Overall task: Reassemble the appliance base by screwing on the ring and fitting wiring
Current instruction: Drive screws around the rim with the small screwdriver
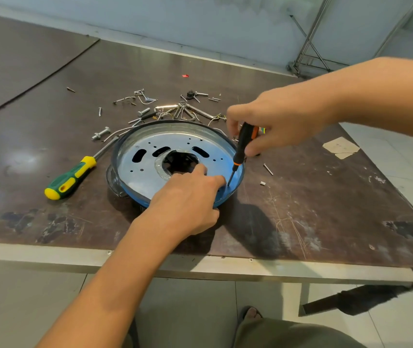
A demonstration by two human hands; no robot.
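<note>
While left hand (185, 199) rests open on base (145, 172), right hand (275, 121) grips screwdriver (240, 146), tip on rim

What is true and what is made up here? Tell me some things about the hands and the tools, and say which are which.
1. The right hand holds a black and orange screwdriver. True.
2. The green and yellow screwdriver is in the left hand. False: it lies on the table left of the round base, and the left hand presses on the base.
3. Loose screws lie on the table behind the base. True.
4. The black and orange screwdriver's tip is in the base's middle hole. False: it touches the near right edge, by the blue rim.
</note>
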